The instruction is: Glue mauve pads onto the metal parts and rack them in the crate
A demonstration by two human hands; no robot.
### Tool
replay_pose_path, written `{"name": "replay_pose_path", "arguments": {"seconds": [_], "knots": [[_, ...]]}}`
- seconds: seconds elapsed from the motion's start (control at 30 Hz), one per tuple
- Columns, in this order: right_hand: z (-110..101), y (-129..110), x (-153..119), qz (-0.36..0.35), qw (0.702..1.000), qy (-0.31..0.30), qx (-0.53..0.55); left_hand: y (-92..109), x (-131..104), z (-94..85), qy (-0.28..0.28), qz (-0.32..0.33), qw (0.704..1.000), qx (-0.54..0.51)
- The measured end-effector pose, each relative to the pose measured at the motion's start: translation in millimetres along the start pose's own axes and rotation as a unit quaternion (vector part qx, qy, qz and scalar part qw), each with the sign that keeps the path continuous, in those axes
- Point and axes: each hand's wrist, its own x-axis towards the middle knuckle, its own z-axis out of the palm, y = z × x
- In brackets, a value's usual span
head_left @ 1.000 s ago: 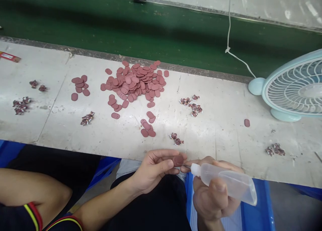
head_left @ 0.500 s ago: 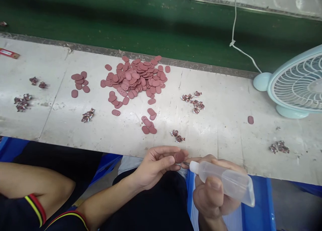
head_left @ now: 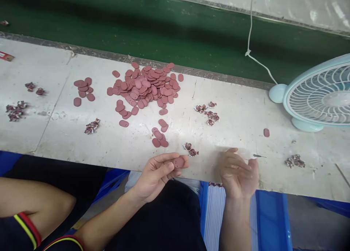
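Note:
My left hand [head_left: 157,174] is closed, pinching an oval reddish-brown piece [head_left: 179,163] with small marks on its face between thumb and fingers, at the table's front edge. To the right, my right hand [head_left: 239,170] hangs over the edge with its fingers apart, somewhat blurred, and nothing shows in it. Just beyond its fingertips is a small dark pointed thing [head_left: 259,155]; I cannot make out what it belongs to. A small cluster of brown-and-white pieces [head_left: 191,149] lies between the two hands. The squeeze bottle cannot be made out.
A large heap of similar ovals [head_left: 149,85] covers the table's middle. Brown-and-white clusters [head_left: 209,112] lie in several spots. On the right stands a light-blue fan [head_left: 322,97] with a white cord [head_left: 249,35]. A blue bin [head_left: 273,218] sits below the edge. Another person's arm [head_left: 35,196] is at left.
My right hand has let go of the clear squeeze bottle and moved up and right, opening over the table. My left hand still holds the oval piece. The view has shifted slightly.

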Motion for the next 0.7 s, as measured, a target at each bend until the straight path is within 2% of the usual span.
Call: {"name": "replay_pose_path", "arguments": {"seconds": [0.07,0.1,0.13,0.17,0.23,0.27,0.3,0.33,0.37,0.4,0.43,0.5,0.57,0.63,0.7], "knots": [[9,22,-5,-0.075,0.987,0.031,-0.140,3,0,-4.6,0.014,0.010,1.000,0.004],[15,35,-7,-0.116,0.960,0.069,-0.247,4,0,-6.2,0.019,0.013,1.000,0.006],[19,49,-8,-0.147,0.908,0.116,-0.374,5,0,-7.4,0.024,0.015,1.000,0.008],[23,61,-8,-0.160,0.829,0.165,-0.509,6,0,-8.0,0.027,0.017,0.999,0.009],[24,80,-1,-0.152,0.621,0.228,-0.735,7,-2,-7.8,0.029,0.019,0.999,0.012],[23,86,4,-0.137,0.520,0.235,-0.810,7,-2,-7.3,0.028,0.019,0.999,0.013],[21,90,9,-0.121,0.438,0.229,-0.861,7,-3,-6.7,0.027,0.019,0.999,0.012],[18,92,15,-0.109,0.377,0.213,-0.895,7,-3,-6.0,0.026,0.018,0.999,0.012],[16,93,20,-0.100,0.334,0.194,-0.917,7,-3,-5.6,0.024,0.017,1.000,0.011],[15,92,23,-0.093,0.307,0.175,-0.931,7,-3,-5.3,0.023,0.015,1.000,0.010],[14,91,25,-0.088,0.293,0.160,-0.939,7,-4,-5.2,0.023,0.014,1.000,0.009],[17,88,24,-0.072,0.291,0.136,-0.944,7,-4,-5.8,0.028,0.012,0.999,0.010],[21,86,19,-0.048,0.305,0.127,-0.943,7,-4,-7.2,0.036,0.010,0.999,0.011],[23,86,14,-0.053,0.300,0.155,-0.940,8,-4,-8.6,0.043,0.007,0.999,0.012],[22,87,13,-0.074,0.273,0.196,-0.939,7,-4,-9.5,0.048,0.006,0.999,0.013]]}}
